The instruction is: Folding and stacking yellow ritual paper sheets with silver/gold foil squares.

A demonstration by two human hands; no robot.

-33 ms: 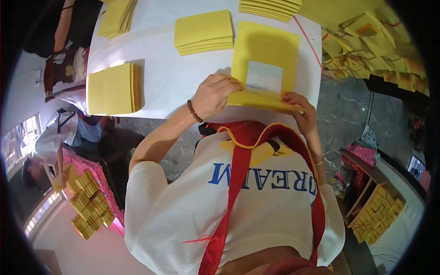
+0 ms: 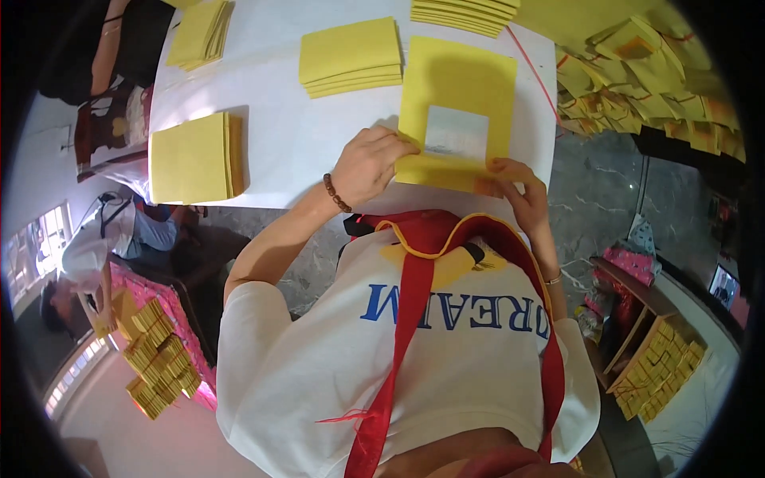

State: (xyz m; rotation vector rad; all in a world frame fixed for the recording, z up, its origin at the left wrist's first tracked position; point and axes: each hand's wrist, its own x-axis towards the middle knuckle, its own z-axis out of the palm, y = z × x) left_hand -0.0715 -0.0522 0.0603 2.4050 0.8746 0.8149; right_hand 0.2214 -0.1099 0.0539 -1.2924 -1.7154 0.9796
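Observation:
A yellow paper sheet (image 2: 458, 76) with a silver square (image 2: 456, 135) on it lies at the table's near right edge. My left hand (image 2: 371, 166), a brown beaded bracelet on its wrist, holds the sheet's left side near the bottom with its fingertips closed together. At the near right corner, the curled fingers and thumb of my right hand (image 2: 522, 190) grip the paper. The near strip of the sheet lies between both hands; whether it is one layer or several, I cannot tell.
On the white table (image 2: 279, 131) lie a yellow paper stack (image 2: 191, 158) at left and another stack (image 2: 351, 54) beyond my left hand. More yellow paper (image 2: 637, 80) is heaped at far right. A person (image 2: 103, 247) bends over yellow bundles (image 2: 159, 358) on the left.
The near strip of the sheet, raised and folded up before, now lies flatter toward me. My right fingers have shifted slightly left along its edge. My left hand has hardly moved.

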